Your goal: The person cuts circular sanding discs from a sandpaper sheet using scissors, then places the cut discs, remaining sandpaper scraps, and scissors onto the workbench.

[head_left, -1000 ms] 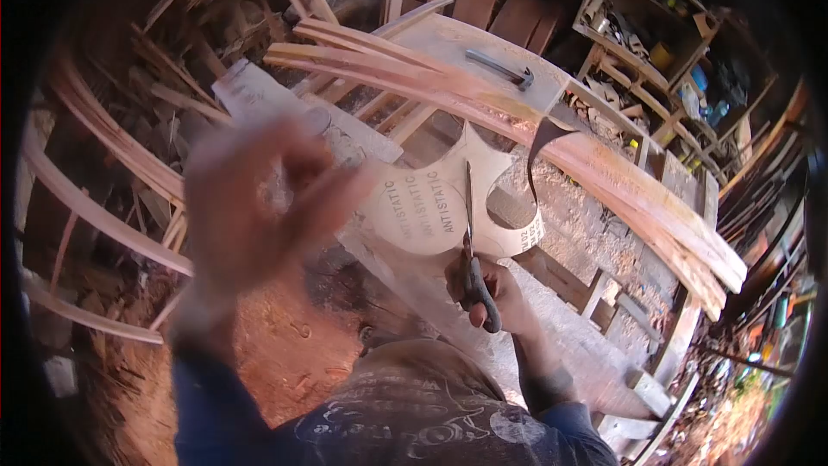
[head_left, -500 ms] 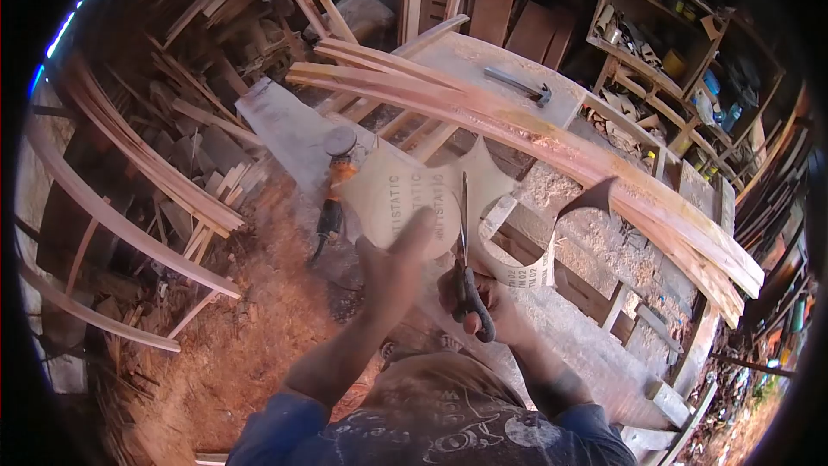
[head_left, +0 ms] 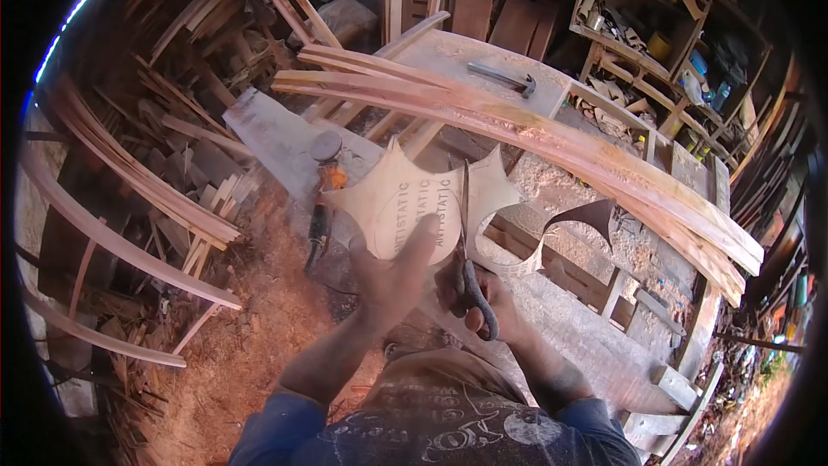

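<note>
My left hand [head_left: 392, 280] grips the lower edge of a pale sandpaper sheet [head_left: 388, 207], thumb lying on top. The sheet is printed "ANTISTATIC" and has scalloped, pointed edges and a faint curved line drawn on it. In my right hand [head_left: 500, 306] is a pair of scissors [head_left: 472, 280], with fingers wrapped round the dark handles. The blades point away from me and meet the sheet just right of the lettering. A curled offcut of the sheet [head_left: 580, 223] with a dark underside hangs off to the right.
Long curved wooden planks [head_left: 535, 131] lie across the sawdust-covered workbench [head_left: 595, 349]. A hammer [head_left: 504, 78] rests behind them. An orange and black power tool [head_left: 323, 207] lies left of the sheet. Shelves [head_left: 638, 39] stand at back right; wood strips [head_left: 142, 168] lean at left.
The sheet has turned slightly and its lettering is clearer. The curled offcut at the right has shifted lower. Both hands keep their grips, and the whole view has shifted a little.
</note>
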{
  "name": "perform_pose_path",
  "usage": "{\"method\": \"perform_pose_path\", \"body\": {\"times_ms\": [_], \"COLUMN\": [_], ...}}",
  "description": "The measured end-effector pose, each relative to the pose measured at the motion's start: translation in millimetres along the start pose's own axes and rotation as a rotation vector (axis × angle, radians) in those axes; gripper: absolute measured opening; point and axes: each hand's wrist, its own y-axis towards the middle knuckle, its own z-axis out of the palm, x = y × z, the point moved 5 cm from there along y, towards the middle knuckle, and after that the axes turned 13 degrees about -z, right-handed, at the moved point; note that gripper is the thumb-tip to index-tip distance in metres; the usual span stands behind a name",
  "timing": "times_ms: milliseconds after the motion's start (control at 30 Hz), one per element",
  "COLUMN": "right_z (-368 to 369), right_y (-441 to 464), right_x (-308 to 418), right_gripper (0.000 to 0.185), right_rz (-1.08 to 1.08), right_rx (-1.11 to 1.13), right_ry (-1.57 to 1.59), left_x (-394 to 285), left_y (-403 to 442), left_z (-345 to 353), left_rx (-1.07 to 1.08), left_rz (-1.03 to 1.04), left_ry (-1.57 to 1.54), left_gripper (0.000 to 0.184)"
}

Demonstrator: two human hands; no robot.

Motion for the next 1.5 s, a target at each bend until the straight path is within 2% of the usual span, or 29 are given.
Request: {"method": "perform_pose_path", "body": {"times_ms": [133, 300, 367, 433, 533, 833, 933, 1033, 1133, 1233, 1333, 1433, 1500], "right_z": [2, 1, -1, -10, -10, -5, -4, -9, -5, -7, -10, -1, 8], "right_y": [-2, -7, -7, -8, -8, -16, -12, -13, -17, -29, -52, -71, -82], "right_x": [5, 5, 3, 0, 2, 0, 11, 20, 28, 26, 17, 21, 23], "right_gripper": [0.024, 0.029, 0.033, 0.038, 0.039, 0.027, 0.072, 0.078, 0.086, 0.088, 0.082, 0.073, 0.069], "right_rz": [0.018, 0.098, 0.073, -0.042, -0.125, 0.053, 0.025, -0.034, 0.058, 0.094, 0.085, 0.094, 0.125], "right_rx": [-0.048, -0.099, -0.097, -0.033, -0.071, -0.126, -0.1, -0.036, -0.082, -0.104, -0.151, -0.254, -0.322], "right_ry": [0.039, 0.061, 0.012, -0.141, -0.106, 0.106, -0.103, -0.33, -0.322, -0.331, -0.321, -0.209, -0.261], "left_x": [0, 1, 0, 0, 1, 3, 3, 3, 1, -2, -4, 0, -1], "left_y": [1, 4, 4, 3, 5, 7, 6, 5, 6, 4, 1, -3, -6], "left_z": [3, 5, 5, 7, 8, 9, 9, 9, 8, 13, 21, 27, 28], "left_rx": [0.006, 0.051, 0.089, 0.137, 0.171, 0.186, 0.221, 0.268, 0.323, 0.378, 0.465, 0.548, 0.619], "left_rz": [-0.029, -0.058, -0.071, -0.092, -0.108, -0.174, -0.181, -0.223, -0.294, -0.344, -0.274, -0.253, -0.336], "left_ry": [0.012, 0.013, 0.033, 0.074, 0.035, -0.014, 0.022, 0.081, 0.127, 0.118, 0.084, 0.048, 0.122], "left_gripper": [0.022, 0.024, 0.025, 0.027, 0.028, 0.025, 0.026, 0.028, 0.033, 0.032, 0.027, 0.029, 0.029]}}
